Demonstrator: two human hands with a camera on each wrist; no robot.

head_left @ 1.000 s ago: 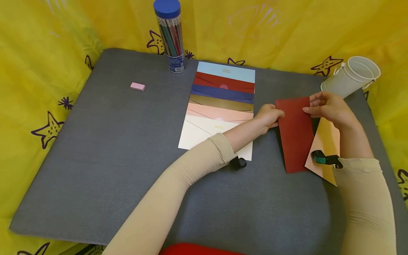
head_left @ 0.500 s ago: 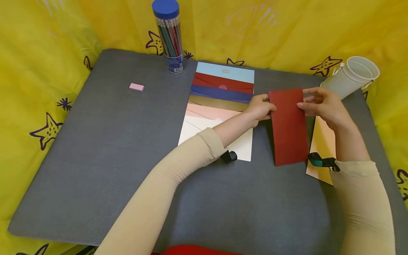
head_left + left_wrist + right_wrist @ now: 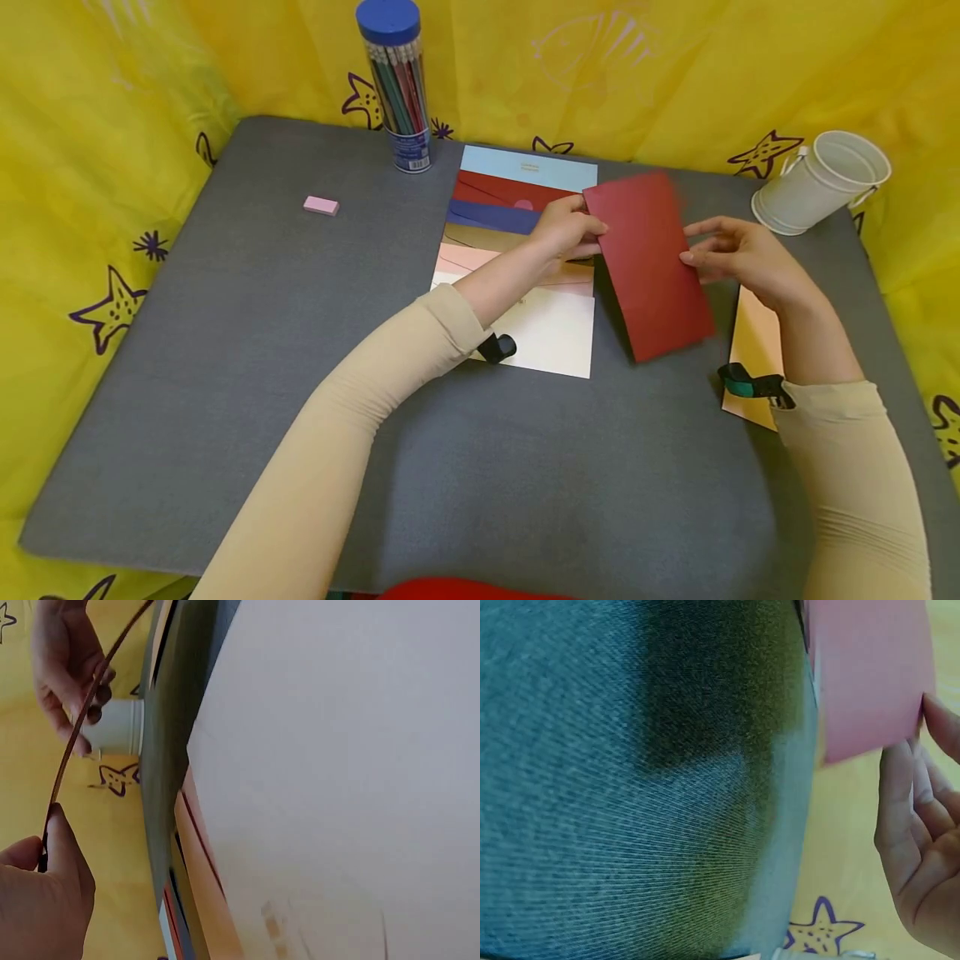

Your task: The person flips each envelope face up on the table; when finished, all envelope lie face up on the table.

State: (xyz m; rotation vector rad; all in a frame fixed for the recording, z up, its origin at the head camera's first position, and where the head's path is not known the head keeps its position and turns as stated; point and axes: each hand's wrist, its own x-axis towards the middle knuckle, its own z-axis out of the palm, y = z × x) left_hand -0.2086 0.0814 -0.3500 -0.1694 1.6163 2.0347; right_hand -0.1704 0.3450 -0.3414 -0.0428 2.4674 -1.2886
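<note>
My left hand (image 3: 566, 232) pinches a red envelope (image 3: 648, 267) by its left edge, thumb in front. The envelope hangs tilted above the table, its top corner blurred. At its right edge, my right hand (image 3: 738, 257) pinches lightly with thumb and fingertips, seen also in the right wrist view, where the envelope (image 3: 874, 675) looks pink. The left wrist view catches the envelope (image 3: 81, 724) edge-on. Under my left arm lies an overlapping column of envelopes: light blue (image 3: 487, 158), red (image 3: 480, 185), dark blue (image 3: 480, 214), brown (image 3: 467, 236), pink (image 3: 456, 259) and white (image 3: 555, 343) nearest me.
A peach envelope (image 3: 753, 333) lies partly beneath my right forearm. The white metal bucket (image 3: 798, 196) stands at the back right. A blue-lidded tub of pencils (image 3: 408, 92) stands at the back, with a pink eraser (image 3: 321, 205) to its left on the grey table (image 3: 225, 375).
Both hands have brought the red envelope leftward and up toward the column, my left hand now over it. The envelope has turned from nearly straight to slanted, and more of the peach envelope shows.
</note>
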